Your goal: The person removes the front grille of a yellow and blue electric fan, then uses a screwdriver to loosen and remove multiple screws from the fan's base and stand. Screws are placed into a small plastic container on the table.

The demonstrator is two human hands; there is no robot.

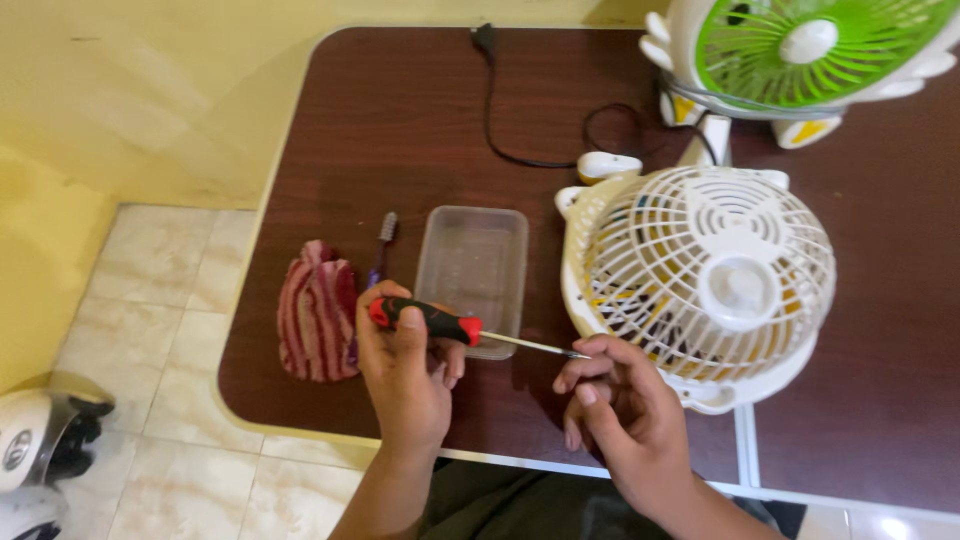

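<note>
Left grip: my left hand (405,365) is wrapped closed around the red-and-black handle of a screwdriver (470,331).
Screwdriver axis: nearly level above the bench (400,120), tip pointing right.
Right grip: my right hand (620,410) pinches the tip, beside the white fan (705,280).
</note>
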